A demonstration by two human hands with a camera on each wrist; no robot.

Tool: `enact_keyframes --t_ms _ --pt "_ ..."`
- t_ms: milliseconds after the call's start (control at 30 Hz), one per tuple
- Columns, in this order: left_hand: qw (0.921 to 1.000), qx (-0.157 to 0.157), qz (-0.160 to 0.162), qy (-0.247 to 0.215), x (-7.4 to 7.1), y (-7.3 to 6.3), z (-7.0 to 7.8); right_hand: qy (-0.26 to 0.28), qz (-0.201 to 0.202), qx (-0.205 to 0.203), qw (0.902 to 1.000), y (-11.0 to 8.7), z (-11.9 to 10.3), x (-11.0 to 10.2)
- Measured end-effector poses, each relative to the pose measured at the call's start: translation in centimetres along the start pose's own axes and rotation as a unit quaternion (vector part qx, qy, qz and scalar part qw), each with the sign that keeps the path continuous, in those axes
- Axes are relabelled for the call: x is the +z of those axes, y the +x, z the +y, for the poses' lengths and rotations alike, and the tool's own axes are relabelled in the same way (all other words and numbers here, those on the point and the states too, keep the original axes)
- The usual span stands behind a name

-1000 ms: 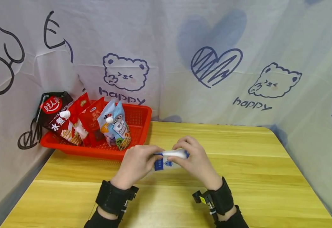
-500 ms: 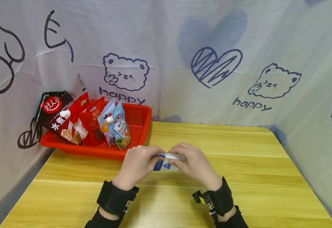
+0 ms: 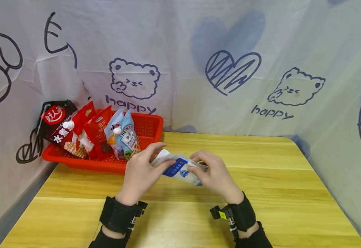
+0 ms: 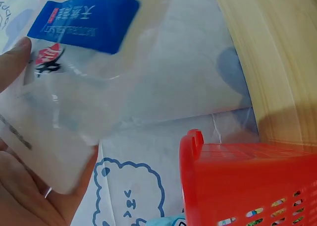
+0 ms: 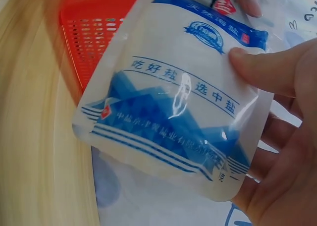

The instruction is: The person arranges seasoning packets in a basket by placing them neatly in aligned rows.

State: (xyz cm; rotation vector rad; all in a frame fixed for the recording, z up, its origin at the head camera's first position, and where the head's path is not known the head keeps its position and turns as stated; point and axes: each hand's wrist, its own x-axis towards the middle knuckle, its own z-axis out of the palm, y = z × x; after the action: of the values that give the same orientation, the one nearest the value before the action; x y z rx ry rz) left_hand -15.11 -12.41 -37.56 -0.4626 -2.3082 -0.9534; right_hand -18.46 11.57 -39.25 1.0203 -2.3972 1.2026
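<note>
Both hands hold a flat white-and-blue plastic bag of salt (image 3: 182,171) above the table, in front of the basket. My left hand (image 3: 141,174) pinches its left end between thumb and fingers. The right hand (image 3: 214,174) grips the other end, thumb on the printed front. Seen from the right wrist, the bag of salt (image 5: 163,94) shows a blue band, a round seal and blue mountain-like shapes. In the left wrist view, the clear, flattened end of the bag (image 4: 74,102) lies between thumb and fingers, which it partly hides.
A red plastic basket (image 3: 151,129) stands at the table's back left. Upright in it are a black pouch (image 3: 54,119), red pouches (image 3: 99,129) and light-blue spouted pouches (image 3: 127,136). Printed white cloth (image 3: 186,89) hangs behind the wooden table (image 3: 261,193).
The bag has turned from nearly edge-on to show more of its front, and it now slants down to the right. My left hand has moved left and up, spreading its thumb and fingers.
</note>
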Motion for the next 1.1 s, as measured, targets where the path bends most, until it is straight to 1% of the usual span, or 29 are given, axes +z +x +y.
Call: enact_keyframes --t_ms 67,133,233,333,500,667,767,900,1000,1100 --pt "0.9999 -0.009 0.002 -0.013 -0.1 0.0 -0.1 0.02 0.012 0.003 0.9997 0.0 0.0 0.0" --pt "0.9996 -0.009 -0.003 -0.025 -0.1 0.0 -0.3 0.041 0.024 0.008 0.9989 0.0 0.0 0.0" --pt "0.9988 0.006 -0.015 -0.045 -0.1 0.0 -0.5 0.066 0.029 0.019 0.9972 0.0 -0.1 -0.1" --pt "0.9978 0.032 -0.02 -0.055 0.1 -0.1 -0.6 0.078 0.017 0.039 0.996 0.0 -0.1 -0.1" --pt "0.9973 0.066 0.0 -0.033 0.5 -0.1 -0.4 0.074 -0.011 0.064 0.9952 0.0 -0.2 -0.1" --pt "0.9963 0.081 0.011 -0.023 0.9 -0.2 -0.3 0.081 -0.009 0.072 0.9941 0.0 -0.6 -0.3" --pt "0.9956 0.092 0.007 -0.02 1.1 -0.2 -0.1 0.086 -0.011 0.058 0.9945 0.1 -0.9 -0.2" --pt "0.9947 0.101 -0.008 -0.017 1.4 -0.4 0.1 0.07 -0.011 0.015 0.9974 0.2 -1.0 0.2" --pt "0.9947 0.099 -0.016 -0.024 1.5 -0.4 0.2 0.051 0.004 -0.007 0.9987 0.2 -1.0 0.5" --pt "0.9952 0.089 -0.014 -0.037 1.5 -0.4 0.3 0.044 0.027 -0.01 0.9986 0.2 -1.0 0.7"
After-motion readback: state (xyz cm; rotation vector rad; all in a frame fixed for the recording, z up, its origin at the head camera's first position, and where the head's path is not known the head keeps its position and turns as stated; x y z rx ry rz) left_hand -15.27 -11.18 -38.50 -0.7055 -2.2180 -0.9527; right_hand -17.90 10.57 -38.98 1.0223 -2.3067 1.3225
